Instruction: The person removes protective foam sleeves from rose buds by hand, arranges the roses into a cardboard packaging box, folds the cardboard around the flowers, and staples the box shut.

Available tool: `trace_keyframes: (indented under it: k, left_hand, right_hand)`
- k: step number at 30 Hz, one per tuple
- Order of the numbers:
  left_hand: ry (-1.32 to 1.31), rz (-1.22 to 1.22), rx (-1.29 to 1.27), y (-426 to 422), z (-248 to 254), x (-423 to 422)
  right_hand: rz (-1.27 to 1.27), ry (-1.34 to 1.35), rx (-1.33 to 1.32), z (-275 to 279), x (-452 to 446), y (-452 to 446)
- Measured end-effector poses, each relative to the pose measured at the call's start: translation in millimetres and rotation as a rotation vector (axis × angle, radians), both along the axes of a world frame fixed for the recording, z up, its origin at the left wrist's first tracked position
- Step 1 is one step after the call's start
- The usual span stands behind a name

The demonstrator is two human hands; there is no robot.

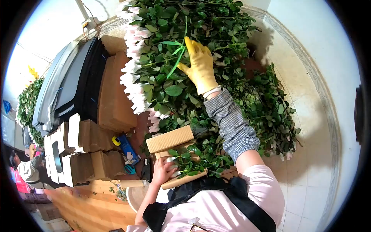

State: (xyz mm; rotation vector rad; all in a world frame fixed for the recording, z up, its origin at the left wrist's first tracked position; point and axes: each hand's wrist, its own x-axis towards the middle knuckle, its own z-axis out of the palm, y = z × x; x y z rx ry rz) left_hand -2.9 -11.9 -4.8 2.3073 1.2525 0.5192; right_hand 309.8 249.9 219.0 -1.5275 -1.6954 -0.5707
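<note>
My right hand [199, 65], in a yellow rubber glove, reaches over a big pile of leafy rose stems [228, 23]. Its thumb and index finger are spread, and the index fingertip is beside a green tie strip [178, 58] lying on the leaves. My left hand [164, 170] is bare, with fingers bent around the white-sleeved head end of a small rose bunch [193, 159] in front of my chest. That bunch lies between a corrugated cardboard piece [170, 140] and a lower cardboard edge [184, 179]. My palm hides part of the heads.
White-sleeved flower heads [133, 77] line the pile's left side. Stacked cardboard sheets [114, 91] and folded cardboard pieces [83, 135] stand at left, with a phone [57, 156] on them. A blue box [129, 149] and teal scissors [130, 169] lie nearby. Another person [29, 170] is far left.
</note>
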Motion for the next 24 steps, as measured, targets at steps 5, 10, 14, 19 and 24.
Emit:
trace_keyframes:
  k: [5,10,14,19,24]
  left_hand:
    - [-0.008,-0.003,0.028,0.0,-1.7,0.0]
    - [-0.003,0.005,0.03,-1.2,-6.7,-1.9]
    - [-0.007,-0.002,0.062,0.8,-8.9,-2.1]
    - [0.016,0.007,0.031,-0.4,-12.0,-3.1]
    - [-0.034,-0.008,0.037,-1.3,-9.8,-0.6]
  right_hand:
    - [0.069,0.067,-0.599,19.4,11.4,14.0]
    - [0.212,0.518,-0.405,9.3,33.0,61.1]
    - [0.042,-0.104,-0.257,26.8,0.4,49.3]
    - [0.073,-0.198,-0.439,-0.8,-23.8,75.8]
    - [0.217,0.618,-0.188,22.2,-3.3,-33.3]
